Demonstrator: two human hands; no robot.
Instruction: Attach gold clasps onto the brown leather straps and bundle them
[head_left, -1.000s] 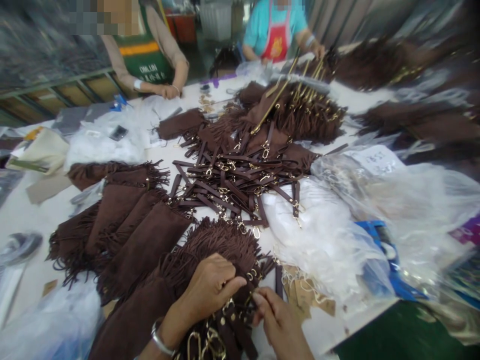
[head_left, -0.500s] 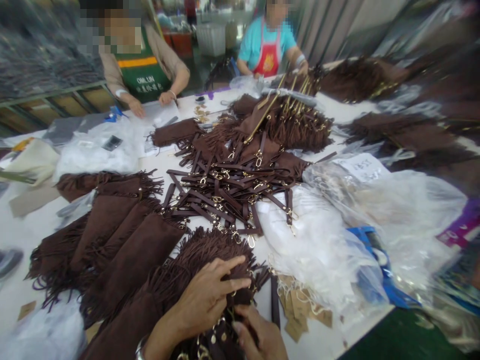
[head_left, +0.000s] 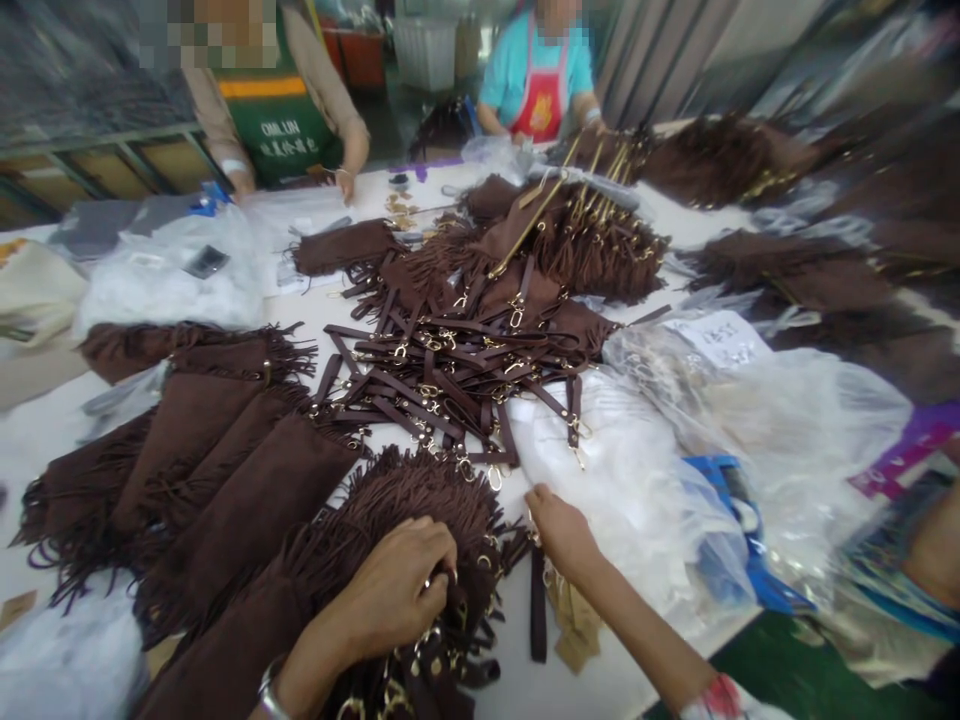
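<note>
My left hand (head_left: 394, 590) is curled shut on the fringed edge of a brown suede bag (head_left: 405, 510) near the table's front edge, beside its gold hardware. My right hand (head_left: 559, 525) reaches forward over the white table toward a pile of brown leather straps with gold clasps (head_left: 442, 370); its fingers point away and are bent downward, so I cannot see whether they hold anything. A single brown strap (head_left: 538, 605) lies under my right forearm, next to some tan paper tags (head_left: 570, 625).
A row of flat brown fringed bags (head_left: 217, 470) lies at left. Clear plastic bags (head_left: 750, 430) pile up at right. More fringed bags (head_left: 592, 240) are heaped at the far side, where two people stand working. White wrapping (head_left: 165, 280) lies at back left.
My right hand has left the bag hardware and moved forward and up toward the strap pile. My left hand's fingers have curled down onto the fringe.
</note>
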